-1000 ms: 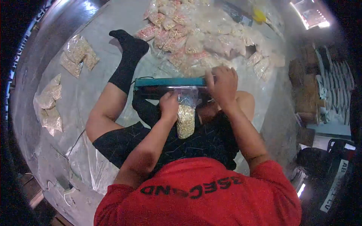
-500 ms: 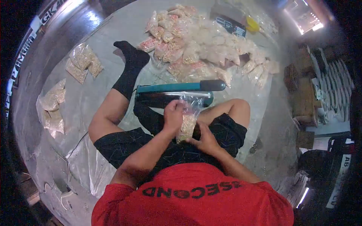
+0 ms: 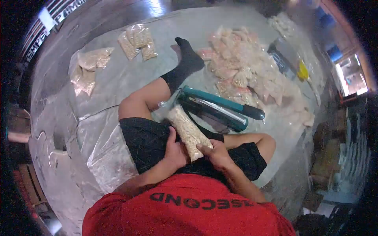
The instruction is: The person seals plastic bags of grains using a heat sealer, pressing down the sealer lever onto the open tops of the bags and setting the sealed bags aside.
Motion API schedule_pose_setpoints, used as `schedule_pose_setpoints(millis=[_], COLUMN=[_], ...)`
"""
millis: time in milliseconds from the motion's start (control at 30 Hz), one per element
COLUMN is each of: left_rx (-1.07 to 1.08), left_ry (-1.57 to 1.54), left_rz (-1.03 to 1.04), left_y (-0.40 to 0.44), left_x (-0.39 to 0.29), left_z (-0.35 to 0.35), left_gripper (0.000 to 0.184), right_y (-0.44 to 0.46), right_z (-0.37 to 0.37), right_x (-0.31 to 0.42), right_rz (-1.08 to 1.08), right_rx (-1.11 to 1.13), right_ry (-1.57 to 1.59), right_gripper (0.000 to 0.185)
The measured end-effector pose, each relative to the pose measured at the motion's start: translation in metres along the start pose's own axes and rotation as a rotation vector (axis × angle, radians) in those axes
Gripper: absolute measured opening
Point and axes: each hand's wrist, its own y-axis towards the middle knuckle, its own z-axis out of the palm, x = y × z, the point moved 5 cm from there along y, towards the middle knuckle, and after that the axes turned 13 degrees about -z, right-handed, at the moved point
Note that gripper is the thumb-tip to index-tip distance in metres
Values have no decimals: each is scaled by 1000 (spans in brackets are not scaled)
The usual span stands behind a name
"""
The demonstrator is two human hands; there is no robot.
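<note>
A clear plastic bag of pale, bean-like pieces (image 3: 191, 135) lies slanted over my lap, its unfilled top pointing away to the left. My left hand (image 3: 175, 152) is closed along the bag's left side, thumb up and the other fingers partly hidden beneath it. My right hand (image 3: 217, 152) grips the bag's lower right end, thumb on top. Just beyond the bag stands a teal and black lever-type bag sealer (image 3: 220, 103) with a dark handle end, apart from both hands.
A large heap of filled bags (image 3: 244, 67) covers the sheet (image 3: 104, 135) beyond the sealer. Two smaller groups, one with upright-looking bags (image 3: 138, 41) and one with folded bags (image 3: 88, 69), lie to the left. A yellow object (image 3: 302, 70) sits at the far right.
The bag has gone from nearly upright to slanted, its top swinging left. My left hand has moved from the bag's upper part down to its side. The view has turned right.
</note>
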Motion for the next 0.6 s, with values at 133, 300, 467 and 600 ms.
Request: schedule_pose_setpoints(millis=[133, 300, 467, 600], left_rx=[-89, -54, -47, -87], left_ry=[143, 150, 422, 730], left_rz=[56, 62, 389, 736], left_y=[22, 43, 27, -10], left_x=[-32, -55, -84, -142], left_z=[-17, -9, 55, 155], left_gripper=[57, 39, 31, 29], right_y=[-33, -61, -69, -72], right_z=[13, -17, -50, -65], right_x=[53, 56, -4, -18], right_rz=[103, 23, -5, -4], right_rx=[111, 82, 15, -69], right_ry=[220, 114, -121, -7], right_gripper=[35, 31, 24, 23])
